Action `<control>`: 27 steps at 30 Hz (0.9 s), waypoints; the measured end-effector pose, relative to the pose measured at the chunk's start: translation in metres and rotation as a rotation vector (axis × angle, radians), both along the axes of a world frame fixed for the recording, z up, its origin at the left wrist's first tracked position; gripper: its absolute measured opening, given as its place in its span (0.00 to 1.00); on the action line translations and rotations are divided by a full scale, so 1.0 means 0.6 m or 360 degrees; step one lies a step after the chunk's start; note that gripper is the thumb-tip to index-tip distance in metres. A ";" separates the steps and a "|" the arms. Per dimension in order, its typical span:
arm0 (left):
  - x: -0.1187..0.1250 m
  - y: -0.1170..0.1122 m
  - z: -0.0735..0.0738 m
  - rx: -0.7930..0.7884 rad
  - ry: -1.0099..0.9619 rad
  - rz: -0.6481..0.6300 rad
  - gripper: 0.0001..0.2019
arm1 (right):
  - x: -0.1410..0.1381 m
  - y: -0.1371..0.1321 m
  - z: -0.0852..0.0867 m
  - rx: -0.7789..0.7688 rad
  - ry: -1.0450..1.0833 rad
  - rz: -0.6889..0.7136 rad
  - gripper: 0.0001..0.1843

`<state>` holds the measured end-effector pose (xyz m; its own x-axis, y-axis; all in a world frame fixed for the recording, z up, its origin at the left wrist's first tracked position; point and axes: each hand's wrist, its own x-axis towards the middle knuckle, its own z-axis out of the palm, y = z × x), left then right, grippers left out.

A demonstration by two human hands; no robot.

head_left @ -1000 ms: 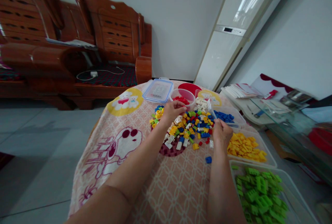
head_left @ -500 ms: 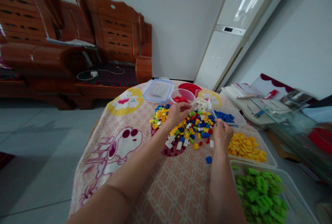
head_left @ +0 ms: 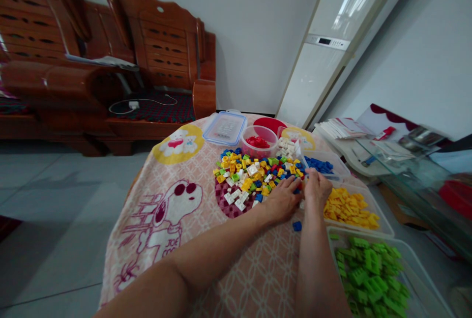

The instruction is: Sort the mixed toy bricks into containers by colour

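A heap of small mixed-colour bricks [head_left: 254, 173] lies on a pink cartoon-print cloth [head_left: 173, 210]. My left hand [head_left: 282, 200] rests palm down at the heap's near right edge, fingers stretched over a few bricks. My right hand [head_left: 315, 187] is right beside it, fingers curled closed; what they hold is hidden. A single blue brick [head_left: 296, 226] lies just below both hands. A round tub of red bricks [head_left: 258, 142] stands behind the heap.
Clear trays along the right hold blue bricks [head_left: 319, 164], yellow bricks [head_left: 348, 208] and green bricks [head_left: 370, 271]. A clear lid [head_left: 224, 129] and white bricks [head_left: 287, 147] lie at the back. Wooden chairs [head_left: 162, 62] stand beyond; a glass shelf [head_left: 416, 175] is on the right.
My left hand has swung from the far side of the heap, near the red tub, down and right to sit next to my right hand. The right hand has barely moved.
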<state>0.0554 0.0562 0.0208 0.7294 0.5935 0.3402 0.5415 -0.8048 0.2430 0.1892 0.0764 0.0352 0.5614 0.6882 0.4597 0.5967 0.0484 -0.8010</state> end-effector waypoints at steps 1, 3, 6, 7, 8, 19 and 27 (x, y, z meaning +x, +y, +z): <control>0.001 0.001 -0.001 -0.0006 0.0007 0.0014 0.19 | 0.000 0.000 -0.001 0.0005 -0.0006 0.0000 0.24; 0.002 0.005 -0.002 -0.0018 -0.0004 0.0035 0.16 | 0.001 0.001 -0.003 0.0010 -0.0017 -0.0007 0.24; 0.004 0.012 -0.002 -0.0012 -0.0041 0.0036 0.13 | 0.002 0.001 -0.004 -0.0001 -0.0025 -0.0018 0.24; 0.004 0.014 -0.002 0.0003 -0.0057 0.0029 0.12 | 0.002 0.001 -0.004 -0.0005 -0.0026 -0.0020 0.24; 0.004 0.015 -0.002 0.0021 -0.0074 0.0024 0.12 | 0.002 0.001 -0.004 -0.0007 -0.0029 -0.0019 0.24; -0.033 0.022 0.023 -0.0018 -0.0001 0.0119 0.13 | 0.008 0.008 -0.014 0.0003 -0.0060 -0.0015 0.23; -0.038 0.023 0.033 -0.0111 0.0011 0.0109 0.13 | 0.007 0.008 -0.015 0.0031 -0.0069 -0.0021 0.23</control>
